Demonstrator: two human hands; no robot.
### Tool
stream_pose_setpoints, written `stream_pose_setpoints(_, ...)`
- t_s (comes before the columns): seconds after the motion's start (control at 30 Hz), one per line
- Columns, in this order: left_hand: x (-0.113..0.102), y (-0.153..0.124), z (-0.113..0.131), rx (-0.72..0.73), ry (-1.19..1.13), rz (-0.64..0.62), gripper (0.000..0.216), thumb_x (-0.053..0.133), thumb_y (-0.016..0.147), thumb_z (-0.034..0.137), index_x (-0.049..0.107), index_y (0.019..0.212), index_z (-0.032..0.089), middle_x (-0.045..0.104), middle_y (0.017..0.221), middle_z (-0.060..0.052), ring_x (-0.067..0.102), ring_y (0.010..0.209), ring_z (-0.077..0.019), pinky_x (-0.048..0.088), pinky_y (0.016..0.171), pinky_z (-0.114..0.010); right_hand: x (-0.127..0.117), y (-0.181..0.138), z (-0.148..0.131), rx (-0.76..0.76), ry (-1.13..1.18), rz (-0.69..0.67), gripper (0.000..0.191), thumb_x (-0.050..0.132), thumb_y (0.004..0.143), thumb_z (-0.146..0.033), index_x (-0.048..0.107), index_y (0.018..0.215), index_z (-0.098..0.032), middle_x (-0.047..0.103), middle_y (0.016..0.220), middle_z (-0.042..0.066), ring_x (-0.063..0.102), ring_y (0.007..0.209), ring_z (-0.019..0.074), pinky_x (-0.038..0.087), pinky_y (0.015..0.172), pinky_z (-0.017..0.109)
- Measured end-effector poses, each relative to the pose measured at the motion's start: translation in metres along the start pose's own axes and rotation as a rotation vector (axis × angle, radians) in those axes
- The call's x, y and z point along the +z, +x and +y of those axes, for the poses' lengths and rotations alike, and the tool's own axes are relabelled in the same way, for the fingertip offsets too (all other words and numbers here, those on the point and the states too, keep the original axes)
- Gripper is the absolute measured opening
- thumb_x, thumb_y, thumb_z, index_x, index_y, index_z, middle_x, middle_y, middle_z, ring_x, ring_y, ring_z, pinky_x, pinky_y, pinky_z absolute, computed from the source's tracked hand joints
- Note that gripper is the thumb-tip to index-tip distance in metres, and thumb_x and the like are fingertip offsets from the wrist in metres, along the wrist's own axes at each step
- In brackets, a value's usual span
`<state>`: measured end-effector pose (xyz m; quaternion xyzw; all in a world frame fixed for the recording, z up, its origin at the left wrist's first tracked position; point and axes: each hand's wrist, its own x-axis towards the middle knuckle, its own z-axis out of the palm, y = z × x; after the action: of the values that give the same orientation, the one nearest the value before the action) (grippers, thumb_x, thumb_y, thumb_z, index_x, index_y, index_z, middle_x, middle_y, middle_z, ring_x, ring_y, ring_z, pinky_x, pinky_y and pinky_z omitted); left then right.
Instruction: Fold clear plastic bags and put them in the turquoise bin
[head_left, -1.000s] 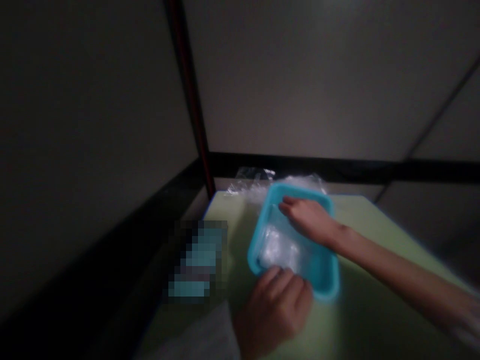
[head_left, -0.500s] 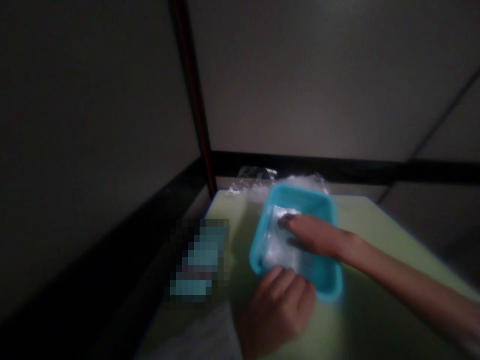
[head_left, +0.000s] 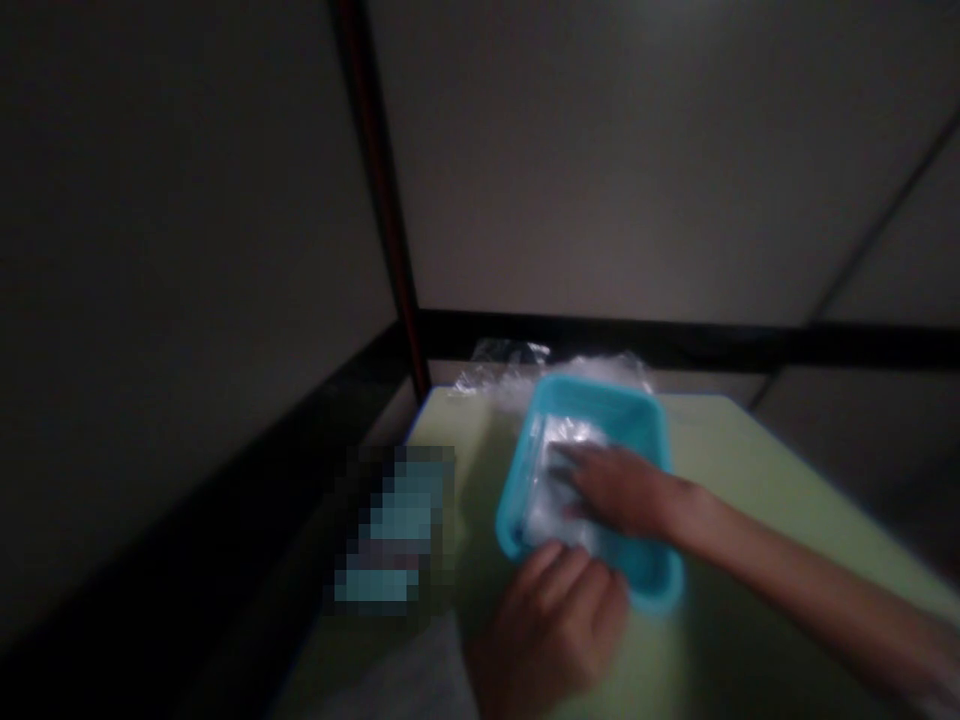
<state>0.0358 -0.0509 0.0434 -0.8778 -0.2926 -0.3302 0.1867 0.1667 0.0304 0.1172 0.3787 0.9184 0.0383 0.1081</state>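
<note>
A turquoise plastic basket (head_left: 661, 560) sits tilted toward me over the table. My left hand (head_left: 559, 625) is closed, its fingers curled over the basket's near rim. Inside lies a clear, shiny plastic packet (head_left: 551, 505); its contents are too blurred to make out. My right hand (head_left: 619, 485) reaches into the basket from the right, fingers stretched out over the packet and seemingly touching it. The right hand covers part of the packet, and the left hides a stretch of the near rim.
Crumpled clear plastic wrapping (head_left: 502, 370) lies at the far edge of the pale green table (head_left: 750, 480), behind the basket. A pixelated turquoise item (head_left: 397, 525) is at the table's left edge. Dim walls (head_left: 600, 180) with dark trim stand close at the back and left.
My right hand has shifted slightly nearer to me within the basket, and its fingers have spread over the packet. My left hand keeps its place at the rim.
</note>
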Motion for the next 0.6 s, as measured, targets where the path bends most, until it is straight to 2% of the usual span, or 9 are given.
stream_pose_setpoints(0.1, -0.0005, 0.0000, -0.0005, 0.004, -0.001, 0.001, 0.021, 0.036, 0.090, 0.009, 0.053, 0.080, 0.016, 0.052, 0.063, 0.002, 0.052, 0.059, -0.0132, 0.043, 0.062, -0.028, 0.0008, 0.0015, -0.0010, 0.038, -0.026, -0.002, 0.043, 0.051, 0.088, -0.029, 0.051, 0.128, -0.013, 0.041, 0.141, 0.017, 0.046, 0.121, 0.0368, 0.047, 0.086, 0.048)
stream_pose_setpoints(0.27, -0.0015, 0.0006, -0.0003, 0.002, 0.003, -0.017, 0.021, 0.037, 0.090, 0.008, 0.053, 0.079, 0.016, 0.053, 0.064, 0.002, 0.053, 0.061, -0.0132, 0.043, 0.063, -0.028, 0.0024, 0.0020, 0.0001, -0.008, 0.002, -0.008, 0.045, 0.052, 0.088, -0.029, 0.050, 0.129, -0.012, 0.044, 0.138, 0.018, 0.050, 0.118, 0.0347, 0.047, 0.087, 0.045)
stream_pose_setpoints(0.4, -0.0017, 0.0003, -0.0001, -0.001, -0.002, -0.024, 0.020, 0.038, 0.090, 0.008, 0.053, 0.079, 0.016, 0.053, 0.064, 0.002, 0.052, 0.060, -0.0133, 0.043, 0.062, -0.028, 0.0005, -0.0001, 0.0026, -0.003, 0.013, 0.022, 0.037, 0.051, 0.088, -0.027, 0.056, 0.120, -0.009, 0.050, 0.129, 0.022, 0.057, 0.109, 0.0344, 0.049, 0.082, 0.042)
stream_pose_setpoints(0.6, -0.0009, -0.0008, -0.0001, -0.014, -0.009, -0.025, 0.022, 0.036, 0.091, 0.007, 0.055, 0.084, 0.015, 0.054, 0.066, 0.001, 0.053, 0.063, -0.0139, 0.043, 0.063, -0.029, -0.0036, -0.0052, 0.0087, -0.044, 0.062, 0.006, 0.035, 0.046, 0.091, -0.029, 0.058, 0.113, -0.004, 0.064, 0.108, 0.021, 0.062, 0.098, 0.0318, 0.048, 0.080, 0.039)
